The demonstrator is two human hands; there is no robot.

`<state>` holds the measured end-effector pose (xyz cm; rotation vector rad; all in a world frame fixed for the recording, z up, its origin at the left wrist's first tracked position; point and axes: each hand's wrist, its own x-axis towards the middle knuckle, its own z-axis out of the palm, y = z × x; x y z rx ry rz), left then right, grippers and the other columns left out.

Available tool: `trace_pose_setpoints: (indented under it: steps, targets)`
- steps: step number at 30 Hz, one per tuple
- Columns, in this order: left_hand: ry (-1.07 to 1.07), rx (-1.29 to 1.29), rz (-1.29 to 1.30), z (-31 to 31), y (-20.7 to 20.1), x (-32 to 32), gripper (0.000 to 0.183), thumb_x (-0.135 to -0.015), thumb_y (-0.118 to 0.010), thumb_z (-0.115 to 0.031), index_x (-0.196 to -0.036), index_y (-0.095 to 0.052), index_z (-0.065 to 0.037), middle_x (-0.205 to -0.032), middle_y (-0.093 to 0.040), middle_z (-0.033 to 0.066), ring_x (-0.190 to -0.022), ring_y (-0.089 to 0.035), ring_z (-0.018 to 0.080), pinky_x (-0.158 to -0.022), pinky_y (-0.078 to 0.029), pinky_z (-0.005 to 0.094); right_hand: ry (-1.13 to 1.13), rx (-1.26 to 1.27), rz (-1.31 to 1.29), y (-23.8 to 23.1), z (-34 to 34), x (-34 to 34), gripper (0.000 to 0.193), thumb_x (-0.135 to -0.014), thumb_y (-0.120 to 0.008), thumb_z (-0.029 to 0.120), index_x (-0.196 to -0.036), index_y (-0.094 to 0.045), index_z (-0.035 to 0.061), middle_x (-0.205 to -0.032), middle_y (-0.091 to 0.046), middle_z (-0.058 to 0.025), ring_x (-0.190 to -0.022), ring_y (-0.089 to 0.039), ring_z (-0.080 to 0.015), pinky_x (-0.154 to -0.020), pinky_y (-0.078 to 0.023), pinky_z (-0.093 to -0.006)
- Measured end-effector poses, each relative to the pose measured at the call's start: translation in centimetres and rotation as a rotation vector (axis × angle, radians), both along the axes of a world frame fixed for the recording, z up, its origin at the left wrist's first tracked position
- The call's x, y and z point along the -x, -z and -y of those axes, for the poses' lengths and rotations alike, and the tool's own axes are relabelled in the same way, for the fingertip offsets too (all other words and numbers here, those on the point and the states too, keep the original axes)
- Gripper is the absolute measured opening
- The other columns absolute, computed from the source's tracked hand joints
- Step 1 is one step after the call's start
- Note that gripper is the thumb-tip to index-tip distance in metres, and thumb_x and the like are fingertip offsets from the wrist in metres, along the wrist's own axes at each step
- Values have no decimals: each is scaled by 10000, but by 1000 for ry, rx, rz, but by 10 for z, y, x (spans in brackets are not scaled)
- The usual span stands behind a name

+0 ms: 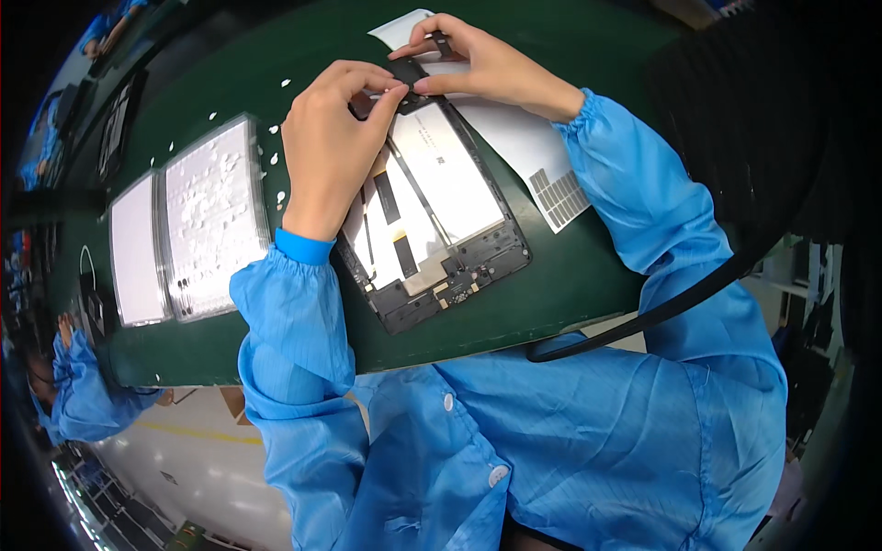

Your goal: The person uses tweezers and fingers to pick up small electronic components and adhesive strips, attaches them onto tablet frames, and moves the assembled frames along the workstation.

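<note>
An opened tablet [469, 197], with silver battery panels and a black frame, lies at a slant on the green bench. At its far end my left hand [331, 138] is closed, thumb and forefinger pinched together over the black end. What sits between those fingertips is too small to make out. From the right, my right hand [482, 69] grips that same far end, thumb on the near side and forefinger beyond it. A small black band [442, 43] shows at one of its fingers. My left wrist wears a blue band [304, 247].
Left of the tablet lie two clear-sleeved sheets, one [216, 216] bearing many small pieces, one plain [138, 253]. White scraps [274, 159] dot the bench [303, 41]. A white sheet with grey labels [559, 197] lies right. A black cable [680, 308] crosses the near edge.
</note>
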<state>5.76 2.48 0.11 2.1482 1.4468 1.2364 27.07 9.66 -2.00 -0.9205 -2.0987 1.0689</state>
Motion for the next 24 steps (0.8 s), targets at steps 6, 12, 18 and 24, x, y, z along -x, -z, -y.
trace_pose_setpoints:
  steps: [6, 12, 18, 24]
  targets:
    - [39, 26, -102, -3, 7, -4, 127, -824, -762, -178, -881, -762, -65, -953, -718, 9, -766, -668, 179, -689, -530, 306, -33, 69, -23, 2, -1, -1, 418, -934, -702, 264, -1293, -535, 131, -1328, -614, -77, -1285, -542, -214, -1090, -410, -311]
    - [0, 20, -124, -1, 8, -2, 169, -824, -782, -189, -891, -766, -35, -967, -723, 33, -733, -687, 164, -686, -533, 272, -89, 165, -3, -2, -1, 2, 472, -944, -699, 281, -1346, -506, 127, -1345, -575, -63, -1321, -498, -208, -1114, -371, -309]
    - [38, -92, -151, 0, 12, 4, 175, -814, -786, -205, -886, -772, -46, -960, -719, 22, -724, -683, 182, -666, -529, 285, -111, 42, 61, 9, 2, 4, 525, -952, -682, 342, -1385, -473, 131, -1333, -534, -77, -1285, -495, -208, -1104, -365, -324]
    - [23, 19, -13, 3, 11, 6, 161, -831, -762, -187, -852, -752, -27, -1004, -706, 18, -751, -684, 198, -697, -537, 309, -111, 149, 70, -9, 8, 10, 500, -921, -723, 327, -1321, -483, 145, -1285, -531, -35, -1234, -483, -148, -1045, -371, -296]
